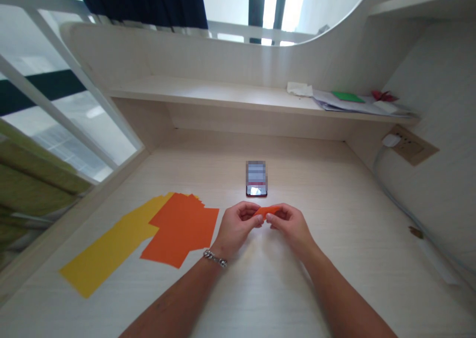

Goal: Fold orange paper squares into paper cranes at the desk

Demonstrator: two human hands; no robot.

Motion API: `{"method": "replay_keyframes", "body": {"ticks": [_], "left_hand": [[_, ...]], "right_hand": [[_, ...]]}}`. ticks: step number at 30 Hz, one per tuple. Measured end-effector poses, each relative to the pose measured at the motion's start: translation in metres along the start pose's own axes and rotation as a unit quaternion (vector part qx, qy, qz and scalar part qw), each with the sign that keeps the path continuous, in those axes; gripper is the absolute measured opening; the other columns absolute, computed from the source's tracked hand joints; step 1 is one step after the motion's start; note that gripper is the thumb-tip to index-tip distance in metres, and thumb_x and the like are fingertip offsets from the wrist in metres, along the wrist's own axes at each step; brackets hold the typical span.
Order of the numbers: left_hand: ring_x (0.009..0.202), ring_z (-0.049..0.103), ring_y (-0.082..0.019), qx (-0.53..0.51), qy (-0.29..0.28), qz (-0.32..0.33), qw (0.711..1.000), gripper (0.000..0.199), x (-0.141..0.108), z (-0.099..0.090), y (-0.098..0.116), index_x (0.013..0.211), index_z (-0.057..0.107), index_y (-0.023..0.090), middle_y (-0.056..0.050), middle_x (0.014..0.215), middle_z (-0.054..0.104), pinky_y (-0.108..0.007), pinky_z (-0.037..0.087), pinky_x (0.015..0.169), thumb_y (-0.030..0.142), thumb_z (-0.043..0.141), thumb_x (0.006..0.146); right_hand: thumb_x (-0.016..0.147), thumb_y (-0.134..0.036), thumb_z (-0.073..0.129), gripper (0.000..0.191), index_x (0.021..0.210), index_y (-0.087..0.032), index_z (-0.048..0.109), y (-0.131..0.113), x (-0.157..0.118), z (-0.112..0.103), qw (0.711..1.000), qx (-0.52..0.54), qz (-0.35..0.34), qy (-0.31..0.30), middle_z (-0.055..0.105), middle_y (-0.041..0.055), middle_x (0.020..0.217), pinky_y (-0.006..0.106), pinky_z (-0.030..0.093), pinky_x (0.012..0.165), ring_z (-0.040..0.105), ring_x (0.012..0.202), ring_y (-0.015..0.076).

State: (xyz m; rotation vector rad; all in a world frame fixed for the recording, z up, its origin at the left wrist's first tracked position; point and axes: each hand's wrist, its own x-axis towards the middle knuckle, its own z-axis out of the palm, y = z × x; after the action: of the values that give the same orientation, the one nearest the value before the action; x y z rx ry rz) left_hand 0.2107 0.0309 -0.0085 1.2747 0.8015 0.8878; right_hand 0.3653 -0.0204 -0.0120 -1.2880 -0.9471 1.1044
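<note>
A small folded piece of orange paper [267, 211] is held just above the desk between both of my hands. My left hand [240, 224] pinches its left end with thumb and fingers, and a chain bracelet circles that wrist. At the right end, my right hand [292, 224] grips the same paper, its thumb close to the left one. My fingers hide part of the folds. Left of my hands, orange paper sheets [182, 231] lie overlapping on a fanned spread of yellow paper sheets [107, 248]. Just beyond my fingers lies a phone [256, 179] with its screen lit.
Across the back of the pale desk [208, 154] runs a shelf [223, 92]. It carries white papers [357, 102], a green sheet [347, 97] and a red folded paper piece [384, 96]. A cable [394, 196] hangs from the wall socket [414, 144] at right.
</note>
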Motion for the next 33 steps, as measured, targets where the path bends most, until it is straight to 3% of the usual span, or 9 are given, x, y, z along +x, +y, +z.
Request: {"method": "replay_keyframes", "body": {"ticks": [3,6,20,29,33], "left_hand": [[0.075,0.066,-0.019,0.046,-0.005,0.010,0.999,0.023,0.0003,-0.0022,0.0017,0.088,0.068,0.013,-0.009,0.084,0.072,-0.030,0.054,0.067,0.025,0.072,0.069],[0.081,0.067,-0.021,0.072,-0.017,0.016,0.997,0.024,-0.0004,-0.0036,0.0030,0.092,0.069,0.014,-0.010,0.092,0.072,-0.032,0.055,0.072,0.026,0.070,0.071],[0.081,0.067,-0.020,0.095,0.012,0.063,0.993,0.016,-0.0027,-0.0022,0.0011,0.085,0.071,0.016,-0.007,0.087,0.072,-0.031,0.054,0.075,0.023,0.070,0.072],[0.070,0.063,-0.015,0.068,-0.038,0.038,0.996,0.011,-0.0026,-0.0016,0.0048,0.082,0.068,0.013,-0.006,0.078,0.069,-0.026,0.051,0.066,0.019,0.067,0.073],[0.064,0.059,-0.012,0.052,-0.068,0.027,0.996,0.007,-0.0018,-0.0023,0.0035,0.080,0.065,0.013,-0.003,0.071,0.065,-0.024,0.049,0.062,0.015,0.065,0.073]], "right_hand": [[0.068,-0.030,0.073,0.030,0.096,-0.018,0.068,-0.0033,-0.0016,-0.0021,0.996,-0.066,-0.060,0.010,0.071,0.0071,0.088,0.033,0.052,0.071,0.065,0.082,0.0213],[0.074,-0.027,0.068,0.016,0.087,-0.019,0.071,-0.0055,-0.0037,-0.0022,0.991,-0.105,-0.082,-0.001,0.071,0.0067,0.086,0.035,0.052,0.076,0.066,0.081,0.0217],[0.073,-0.022,0.069,0.008,0.079,-0.023,0.075,0.0010,-0.0028,-0.0033,0.982,-0.096,-0.163,0.009,0.071,0.0052,0.082,0.031,0.053,0.070,0.066,0.078,0.0201],[0.069,-0.019,0.071,0.014,0.083,-0.018,0.072,-0.0006,-0.0031,-0.0010,0.996,-0.039,-0.069,-0.041,0.072,0.0050,0.080,0.031,0.053,0.071,0.066,0.075,0.0193],[0.065,-0.018,0.072,0.012,0.078,-0.018,0.073,-0.0010,-0.0028,-0.0019,0.998,-0.005,-0.034,-0.053,0.072,0.0037,0.071,0.028,0.052,0.063,0.066,0.065,0.0170]]}}
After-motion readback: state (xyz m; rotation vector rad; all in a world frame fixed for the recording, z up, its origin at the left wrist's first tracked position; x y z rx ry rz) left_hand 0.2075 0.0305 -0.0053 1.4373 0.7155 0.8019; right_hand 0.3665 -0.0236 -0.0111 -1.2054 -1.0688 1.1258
